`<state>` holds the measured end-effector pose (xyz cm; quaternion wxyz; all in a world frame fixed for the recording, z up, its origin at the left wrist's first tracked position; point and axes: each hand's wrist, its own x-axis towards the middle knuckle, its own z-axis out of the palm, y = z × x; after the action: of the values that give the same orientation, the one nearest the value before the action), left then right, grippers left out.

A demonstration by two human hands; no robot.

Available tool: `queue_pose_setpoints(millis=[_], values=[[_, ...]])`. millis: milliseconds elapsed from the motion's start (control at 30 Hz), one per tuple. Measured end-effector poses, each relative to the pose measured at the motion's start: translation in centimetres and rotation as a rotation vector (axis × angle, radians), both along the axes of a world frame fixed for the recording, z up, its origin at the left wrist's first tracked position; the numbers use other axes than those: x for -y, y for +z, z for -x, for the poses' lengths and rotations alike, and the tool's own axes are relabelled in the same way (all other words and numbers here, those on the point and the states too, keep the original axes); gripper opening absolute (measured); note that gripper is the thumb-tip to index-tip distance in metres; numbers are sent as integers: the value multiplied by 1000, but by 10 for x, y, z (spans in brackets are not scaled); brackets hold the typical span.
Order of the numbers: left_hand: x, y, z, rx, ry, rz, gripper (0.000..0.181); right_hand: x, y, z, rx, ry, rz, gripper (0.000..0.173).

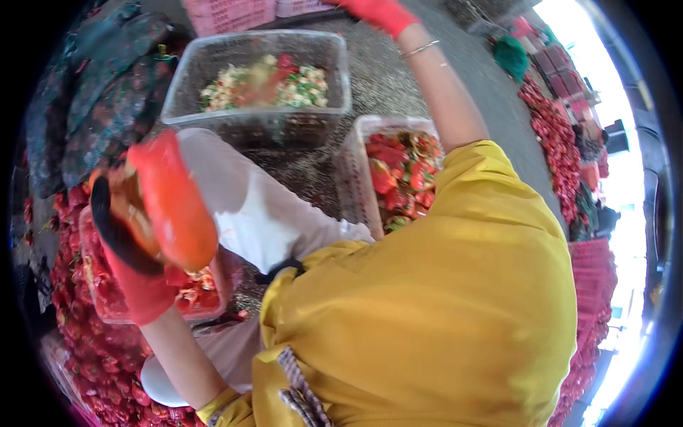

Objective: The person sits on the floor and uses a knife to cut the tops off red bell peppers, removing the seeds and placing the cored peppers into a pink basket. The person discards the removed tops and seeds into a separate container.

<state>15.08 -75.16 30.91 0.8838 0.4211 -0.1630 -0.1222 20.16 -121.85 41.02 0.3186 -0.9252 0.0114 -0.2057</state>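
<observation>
My left hand (141,283), in a red glove with a dark palm, grips a large orange-red bell pepper (181,213). The pepper is opened, and its pale hollow inside faces the thumb side. Under this hand sits a pink plastic basket (221,299) with red pepper pieces in it. My right hand (376,13), also red-gloved, is stretched out at the top edge; its fingers are blurred and partly cut off. Below and left of it stands a clear plastic bin (256,112) holding pale seed cores and green stems. A blurred reddish streak (261,88) shows over the bin's contents.
A white crate (352,176) of red pepper pieces stands beside my knee. Dark mesh sacks (106,107) bulge at left, above a heap of red peppers (101,363). Pink crates (229,16) stand beyond the bin. More red peppers (549,144) lie along the far right.
</observation>
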Motion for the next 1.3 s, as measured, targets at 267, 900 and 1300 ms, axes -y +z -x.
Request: queue_pose_setpoints(millis=[267,900,1300], values=[[213,-21,82,-38,-361,-174,38,104,104,126,250,-361,220,25],[-258,-69,429,-291,1555,-434,36,-211,-51,-47,-359,817,-37,36],[-71,-376,528,-1332,1542,-1025,57,-394,-45,-75,588,1310,931,46]])
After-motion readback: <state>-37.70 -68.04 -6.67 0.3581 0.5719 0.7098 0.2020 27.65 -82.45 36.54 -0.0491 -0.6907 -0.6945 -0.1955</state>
